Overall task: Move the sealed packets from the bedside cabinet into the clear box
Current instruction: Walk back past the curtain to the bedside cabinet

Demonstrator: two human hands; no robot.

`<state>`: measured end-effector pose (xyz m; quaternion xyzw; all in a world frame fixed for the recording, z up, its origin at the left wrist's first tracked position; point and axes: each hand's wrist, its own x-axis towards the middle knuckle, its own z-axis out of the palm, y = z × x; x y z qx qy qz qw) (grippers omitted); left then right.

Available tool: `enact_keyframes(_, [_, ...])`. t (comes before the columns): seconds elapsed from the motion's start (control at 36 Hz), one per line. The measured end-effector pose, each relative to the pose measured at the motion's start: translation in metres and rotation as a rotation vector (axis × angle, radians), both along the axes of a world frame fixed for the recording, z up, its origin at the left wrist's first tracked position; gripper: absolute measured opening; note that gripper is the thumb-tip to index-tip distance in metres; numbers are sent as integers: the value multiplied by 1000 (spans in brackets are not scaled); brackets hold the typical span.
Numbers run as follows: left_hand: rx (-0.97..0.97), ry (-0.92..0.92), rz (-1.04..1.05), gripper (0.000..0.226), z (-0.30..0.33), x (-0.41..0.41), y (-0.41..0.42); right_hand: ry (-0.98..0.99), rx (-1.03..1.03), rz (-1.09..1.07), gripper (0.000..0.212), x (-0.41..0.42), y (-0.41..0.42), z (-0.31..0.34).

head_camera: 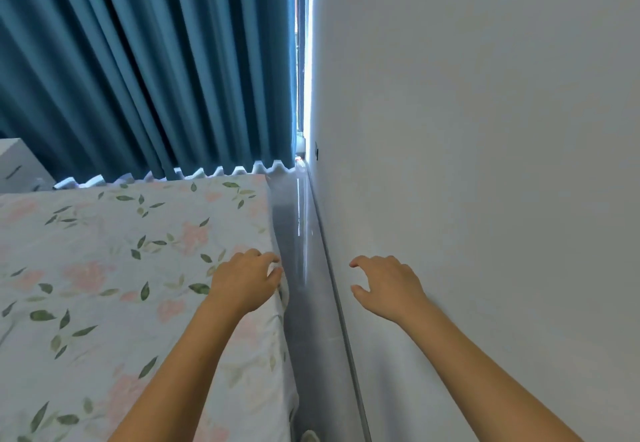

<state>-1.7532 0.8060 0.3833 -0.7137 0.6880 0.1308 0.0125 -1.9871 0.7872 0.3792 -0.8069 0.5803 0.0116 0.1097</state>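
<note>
No sealed packets and no clear box are in view. A white cabinet (15, 164) with dark handles shows at the far left edge, beside the bed; nothing shows on the part I can see. My left hand (244, 279) hovers over the right edge of the bed, fingers loosely curled, holding nothing. My right hand (384, 286) is raised in front of the white wall, fingers spread and slightly bent, also holding nothing.
A bed (121, 268) with a floral sheet fills the lower left. A narrow strip of glossy grey floor (304, 251) runs between bed and white wall (485, 130). Blue curtains (156, 61) hang behind the bed.
</note>
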Motion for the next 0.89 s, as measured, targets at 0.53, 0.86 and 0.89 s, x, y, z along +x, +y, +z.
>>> enact_keyframes(0.53, [22,-29,69,41,-10,82,-271,51,-14,109,45,87,-319,13])
enact_keyframes(0.86, [-47,-79,83,39,8,102,-513,38,51,38,43,120,-552,4])
enact_keyframes(0.89, [-48,-70,86,38,8,104,-530,34,61,42,43,127,-566,3])
